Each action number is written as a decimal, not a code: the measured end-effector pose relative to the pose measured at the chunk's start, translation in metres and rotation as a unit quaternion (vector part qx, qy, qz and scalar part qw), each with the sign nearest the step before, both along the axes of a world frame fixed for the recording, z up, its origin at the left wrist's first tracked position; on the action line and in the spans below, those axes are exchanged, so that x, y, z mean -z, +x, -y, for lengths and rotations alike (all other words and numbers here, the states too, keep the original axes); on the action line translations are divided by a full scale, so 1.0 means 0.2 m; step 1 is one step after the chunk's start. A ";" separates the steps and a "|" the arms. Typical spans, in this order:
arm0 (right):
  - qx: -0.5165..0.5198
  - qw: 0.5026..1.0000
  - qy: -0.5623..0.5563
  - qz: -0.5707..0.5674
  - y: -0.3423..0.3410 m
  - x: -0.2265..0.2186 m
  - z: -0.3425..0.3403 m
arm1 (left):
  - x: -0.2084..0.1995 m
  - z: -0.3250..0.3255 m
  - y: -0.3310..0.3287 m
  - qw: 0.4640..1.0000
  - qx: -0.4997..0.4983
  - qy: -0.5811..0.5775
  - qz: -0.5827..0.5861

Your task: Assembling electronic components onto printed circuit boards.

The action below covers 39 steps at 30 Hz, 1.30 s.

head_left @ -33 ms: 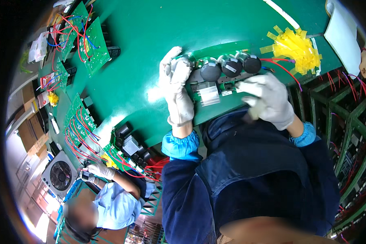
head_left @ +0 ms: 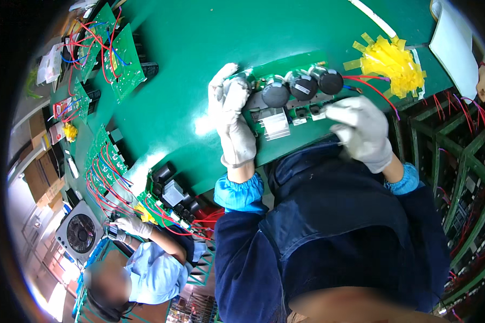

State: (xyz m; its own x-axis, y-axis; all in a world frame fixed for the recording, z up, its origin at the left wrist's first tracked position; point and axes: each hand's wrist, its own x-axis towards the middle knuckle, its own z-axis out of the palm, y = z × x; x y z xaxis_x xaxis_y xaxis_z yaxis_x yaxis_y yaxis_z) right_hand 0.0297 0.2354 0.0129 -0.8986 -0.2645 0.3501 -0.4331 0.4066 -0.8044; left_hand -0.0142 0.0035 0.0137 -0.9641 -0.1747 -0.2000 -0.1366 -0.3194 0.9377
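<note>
Left hand point(head_left: 233, 121) grip closed on circuit board point(head_left: 285, 102) edge; right hand point(head_left: 361, 132) pinching near edge; board likely stiff, top-heavy from capacitors point(head_left: 303, 86); hold edges on green surface point(head_left: 199, 54).

My green surface point(head_left: 188, 70) shines under overhead light; metal racks point(head_left: 447, 156) stand at my right, a fan point(head_left: 81, 234) sits down left.
</note>
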 end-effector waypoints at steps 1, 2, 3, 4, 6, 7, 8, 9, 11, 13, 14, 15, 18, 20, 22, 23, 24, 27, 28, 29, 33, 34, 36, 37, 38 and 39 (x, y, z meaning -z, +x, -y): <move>0.020 1.000 -0.013 0.017 0.01 -0.01 -0.04 | -0.02 -0.02 0.01 0.999 -0.032 -0.001 0.018; 0.048 0.990 -0.090 0.098 0.03 -0.02 -0.07 | -0.03 -0.02 0.02 0.999 -0.031 0.000 0.019; 0.084 0.976 -0.145 0.138 0.03 -0.03 -0.08 | -0.03 -0.01 0.01 0.999 -0.030 -0.022 0.013; 0.119 0.957 -0.199 0.176 0.03 -0.04 -0.09 | -0.02 -0.01 0.01 0.999 -0.030 -0.044 0.007; 0.153 0.954 -0.152 0.207 0.02 -0.06 -0.13 | -0.01 -0.02 0.01 0.998 -0.034 -0.056 0.009; 0.183 0.948 -0.105 0.238 0.02 -0.07 -0.14 | 0.00 -0.01 0.02 0.998 -0.027 -0.053 -0.016; 0.184 0.948 -0.106 0.238 0.03 -0.07 -0.14 | 0.01 0.00 0.02 0.998 -0.019 -0.052 -0.041; 0.182 0.937 -0.112 0.275 0.03 -0.07 -0.14 | 0.03 0.01 0.02 0.998 -0.019 -0.052 -0.040; 0.180 0.925 -0.119 0.312 0.03 -0.05 -0.12 | 0.06 0.02 0.03 0.993 -0.021 -0.093 -0.063; 0.176 0.929 -0.077 0.316 0.02 -0.01 -0.11 | 0.06 0.02 0.02 0.993 -0.015 -0.096 -0.074; 0.178 0.928 -0.078 0.318 0.00 0.00 -0.09 | 0.07 0.01 0.02 0.991 -0.009 -0.099 -0.085; 0.163 0.934 -0.101 0.301 -0.02 -0.04 -0.06 | 0.06 0.02 0.03 0.991 -0.009 -0.098 -0.088; 0.115 0.946 -0.111 0.283 -0.04 -0.04 -0.06 | 0.04 0.02 0.04 0.985 -0.007 -0.127 -0.117; 0.096 0.971 0.011 0.218 0.00 0.07 -0.10 | 0.03 -0.01 0.02 0.983 -0.020 -0.138 -0.119; 0.095 0.973 0.036 0.205 0.00 0.08 -0.11 | 0.02 -0.02 0.02 0.984 -0.016 -0.133 -0.115; 0.090 0.976 0.058 0.188 0.00 0.08 -0.12 | 0.02 -0.02 0.02 0.985 -0.012 -0.128 -0.112; 0.085 0.978 0.080 0.171 0.00 0.08 -0.12 | 0.02 -0.02 0.02 0.985 -0.013 -0.128 -0.112; 0.092 0.981 0.066 0.159 0.02 0.12 -0.12 | 0.03 -0.01 0.02 0.986 -0.023 -0.119 -0.116; 0.091 0.981 0.066 0.159 0.02 0.11 -0.12 | 0.03 -0.01 0.02 0.987 -0.026 -0.116 -0.109; 0.091 0.981 0.056 0.162 0.02 0.11 -0.11 | 0.02 -0.01 0.02 0.988 -0.030 -0.113 -0.102; 0.081 0.987 0.049 0.128 0.01 0.07 -0.11 | 0.03 -0.01 0.02 0.987 -0.028 -0.115 -0.109; 0.081 0.987 0.049 0.127 0.02 0.07 -0.11 | 0.02 -0.02 0.03 0.986 -0.033 -0.122 -0.110; 0.089 0.981 0.048 0.167 0.02 0.07 -0.11 | 0.02 -0.02 0.03 0.984 -0.040 -0.130 -0.112; 0.086 0.981 0.048 0.165 0.02 0.05 -0.11 | 0.04 0.01 0.03 0.985 -0.033 -0.132 -0.106; 0.083 0.983 0.043 0.160 0.01 0.04 -0.10 | 0.05 0.02 0.04 0.986 -0.027 -0.134 -0.101; 0.079 0.984 0.039 0.154 0.00 0.02 -0.10 | 0.05 0.01 0.04 0.986 -0.029 -0.132 -0.102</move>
